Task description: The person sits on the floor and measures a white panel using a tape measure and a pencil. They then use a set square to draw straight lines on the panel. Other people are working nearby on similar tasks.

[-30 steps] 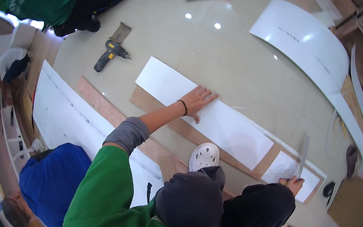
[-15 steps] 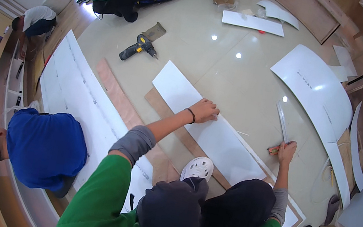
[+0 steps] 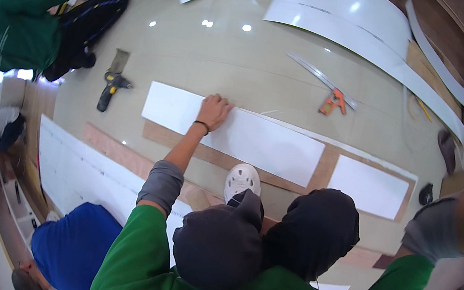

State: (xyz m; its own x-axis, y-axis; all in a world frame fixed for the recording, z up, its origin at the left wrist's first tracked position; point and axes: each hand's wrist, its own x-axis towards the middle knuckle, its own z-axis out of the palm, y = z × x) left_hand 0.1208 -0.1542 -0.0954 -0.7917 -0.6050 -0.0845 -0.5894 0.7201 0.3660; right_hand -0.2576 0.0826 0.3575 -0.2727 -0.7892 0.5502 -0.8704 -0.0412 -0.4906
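In the head view, our left hand (image 3: pixel 214 108) lay flat, palm down, fingers slightly spread and gripping nothing, on the far long edge of a long white panel (image 3: pixel 234 134). Our left arm reached straight forward from a green sleeve with a grey cuff pushed up at the elbow, and a thin black band circled the wrist.

Our right arm rose at the right edge of the picture, bent at the elbow under a grey cuff; the right hand itself lay out of view, so we could not tell whether it was open or closed.

The white panel lay on a long brown plywood strip (image 3: pixel 217 158) on the glossy beige floor (image 3: pixel 227 63). A shorter white panel (image 3: pixel 368 186) lay on the right end of the same strip, apart from the long one, with bare wood between them. Our white shoe (image 3: pixel 242 180) stood at the near edge of the strip.

A yellow and black cordless drill (image 3: pixel 109 88) lay on the floor left of the long panel. An orange-handled tool (image 3: pixel 332 102) lay beyond the panels beside a thin metal strip (image 3: pixel 319 74). Large curved white sheets (image 3: pixel 352 23) lay at the far side of the floor. A person in a green top (image 3: pixel 19 33) crouched at the far left, and another in blue (image 3: pixel 71 247) knelt at the near left.
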